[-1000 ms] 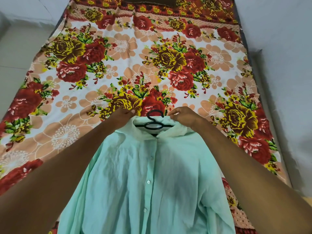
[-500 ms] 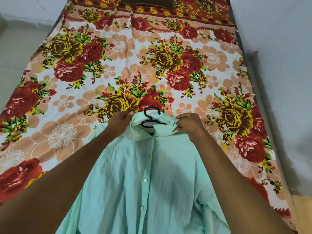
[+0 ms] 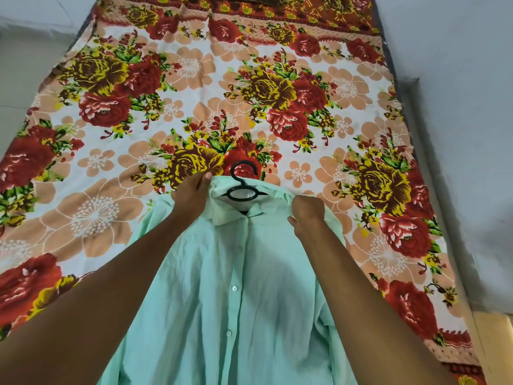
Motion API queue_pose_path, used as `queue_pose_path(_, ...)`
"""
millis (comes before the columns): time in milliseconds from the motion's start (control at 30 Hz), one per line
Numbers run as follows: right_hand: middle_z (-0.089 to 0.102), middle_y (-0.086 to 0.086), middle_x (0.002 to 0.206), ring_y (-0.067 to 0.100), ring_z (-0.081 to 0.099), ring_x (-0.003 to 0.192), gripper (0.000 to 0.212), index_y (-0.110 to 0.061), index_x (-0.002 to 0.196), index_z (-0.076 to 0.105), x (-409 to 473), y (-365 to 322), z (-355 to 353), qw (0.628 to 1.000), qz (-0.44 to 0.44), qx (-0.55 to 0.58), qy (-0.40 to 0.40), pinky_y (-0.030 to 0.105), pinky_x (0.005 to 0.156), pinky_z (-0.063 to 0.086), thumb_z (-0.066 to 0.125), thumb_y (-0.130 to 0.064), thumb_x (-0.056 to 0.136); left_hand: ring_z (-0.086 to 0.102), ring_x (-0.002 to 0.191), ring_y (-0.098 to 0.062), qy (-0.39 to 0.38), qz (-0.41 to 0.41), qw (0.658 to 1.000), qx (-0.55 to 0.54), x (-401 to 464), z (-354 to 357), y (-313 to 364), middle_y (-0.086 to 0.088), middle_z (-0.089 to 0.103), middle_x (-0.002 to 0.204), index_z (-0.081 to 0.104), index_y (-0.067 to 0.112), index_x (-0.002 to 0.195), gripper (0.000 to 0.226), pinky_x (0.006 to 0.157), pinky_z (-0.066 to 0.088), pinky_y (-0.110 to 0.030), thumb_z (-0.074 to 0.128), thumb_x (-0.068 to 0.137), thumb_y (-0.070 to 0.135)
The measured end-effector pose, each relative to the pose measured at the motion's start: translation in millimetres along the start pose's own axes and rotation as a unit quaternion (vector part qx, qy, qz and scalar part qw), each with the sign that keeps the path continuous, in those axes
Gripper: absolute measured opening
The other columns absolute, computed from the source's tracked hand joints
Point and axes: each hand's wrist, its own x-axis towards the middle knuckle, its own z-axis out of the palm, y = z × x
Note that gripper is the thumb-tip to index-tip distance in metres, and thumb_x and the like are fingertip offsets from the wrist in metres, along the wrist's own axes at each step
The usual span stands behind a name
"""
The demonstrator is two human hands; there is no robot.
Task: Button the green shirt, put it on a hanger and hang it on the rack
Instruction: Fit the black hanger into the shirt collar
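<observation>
Nearest, the green shirt point(image 3: 236, 295) lies buttoned, front up, at the near edge of the floral bedsheet point(image 3: 194, 87). Left hand point(image 3: 191, 195) and right hand point(image 3: 306, 215) grip the shoulders beside the collar — fingers curled, pinching fabric. Beyond, the black hanger point(image 3: 243, 180) hook protrudes from the collar.

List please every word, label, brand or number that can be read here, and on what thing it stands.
None can be read.
A small white tag shows inside the shirt collar, behind the hanger; its marks are too small to read.
The bedsheet bears only flowers.
</observation>
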Motion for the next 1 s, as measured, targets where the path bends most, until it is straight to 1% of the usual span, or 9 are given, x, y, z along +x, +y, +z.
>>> queue_pose_path(100,0.063,0.016,0.112,0.031,0.065,0.106,0.016,-0.001,0.104,0.055,-1.8,-7.1,0.1,0.997,0.022,0.074,-0.025,0.044,0.092,0.06,0.041,0.006,0.102,0.041,0.063,-0.007,0.004,0.003,1.0,-0.001,-0.1,1.1,-1.4,0.004,0.046,0.067,0.049,0.011,0.077,0.039,0.059,0.03,-0.028,0.045,0.108,0.033)
queue_pose_path(167,0.067,0.018,0.113,0.033,0.067,0.103,0.027,0.002,0.121,0.058,-1.0,-10.8,-2.7,0.994,0.044,0.097,-0.034,0.043,0.075,0.061,0.04,0.008,0.101,0.042,0.064,-0.011,0.009,-0.001,1.0,-0.004,0.1,1.7,-3.0,0.003,0.047,0.067,0.051,0.01,0.078,0.039,0.06,0.031,-0.03,0.044,0.108,0.034)
queue_pose_path(300,0.066,0.017,0.108,0.032,0.064,0.105,0.038,-0.001,0.111,0.061,-1.9,-8.4,-11.2,0.996,0.069,0.04,-0.036,0.043,0.078,0.058,0.036,0.019,0.092,0.045,0.071,-0.018,0.017,-0.001,1.0,-0.009,0.3,2.0,-4.3,0.0,0.05,0.071,0.055,0.008,0.081,0.04,0.061,0.03,-0.034,0.044,0.108,0.035)
queue_pose_path(400,0.065,0.018,0.124,0.031,0.065,0.107,0.044,-0.001,0.127,0.059,-0.1,-0.7,-12.5,0.996,0.078,0.032,-0.021,0.039,0.063,0.056,0.043,0.016,0.09,0.045,0.072,-0.018,0.019,0.001,1.0,-0.009,0.2,2.6,-3.9,-0.005,0.052,0.074,0.057,0.002,0.085,0.042,0.059,0.03,-0.03,0.044,0.108,0.035)
queue_pose_path(467,0.065,0.015,0.127,0.027,0.064,0.108,0.04,-0.007,0.132,0.058,2.4,4.0,-11.7,0.996,0.076,0.049,-0.006,0.037,0.065,0.056,0.052,0.005,0.094,0.047,0.073,-0.019,0.022,-0.001,1.0,-0.02,1.7,3.1,-6.8,-0.005,0.053,0.074,0.06,0.001,0.088,0.043,0.06,0.031,-0.032,0.044,0.108,0.035)
queue_pose_path(633,0.069,0.012,0.109,0.024,0.066,0.098,0.014,-0.006,0.103,0.065,0.2,4.4,-9.4,0.997,-0.011,0.064,-0.05,0.039,0.086,0.06,0.053,-0.001,0.103,0.047,0.073,-0.021,0.021,-0.008,0.999,-0.037,4.6,3.6,-8.8,-0.006,0.052,0.075,0.059,-0.001,0.09,0.046,0.065,0.031,-0.035,0.044,0.108,0.039)
queue_pose_path(733,0.069,0.011,0.107,0.024,0.067,0.097,0.022,-0.003,0.115,0.063,-3.0,1.9,-8.0,0.981,-0.014,0.146,-0.124,0.037,0.084,0.059,0.043,-0.002,0.108,0.045,0.072,-0.02,0.018,-0.015,0.999,-0.042,5.5,4.9,-10.8,-0.002,0.049,0.071,0.056,0.0,0.086,0.047,0.064,0.03,-0.035,0.043,0.108,0.04)
queue_pose_path(800,0.069,0.012,0.108,0.026,0.065,0.097,0.029,-0.008,0.11,0.064,-1.2,1.2,-8.3,0.973,0.024,0.18,-0.143,0.038,0.083,0.056,0.037,-0.001,0.107,0.044,0.072,-0.019,0.016,-0.019,0.999,-0.049,6.4,5.9,-12.0,0.0,0.048,0.07,0.055,0.003,0.083,0.047,0.066,0.031,-0.035,0.043,0.107,0.041)
queue_pose_path(1000,0.066,0.013,0.108,0.031,0.062,0.097,0.045,-0.014,0.105,0.066,4.5,3.9,-18.0,0.99,0.069,0.033,-0.116,0.045,0.077,0.055,0.034,0.013,0.09,0.037,0.065,-0.015,0.013,-0.012,0.997,-0.069,5.7,6.1,-8.9,0.003,0.04,0.065,0.04,0.018,0.068,0.044,0.061,0.026,-0.035,0.045,0.108,0.036)
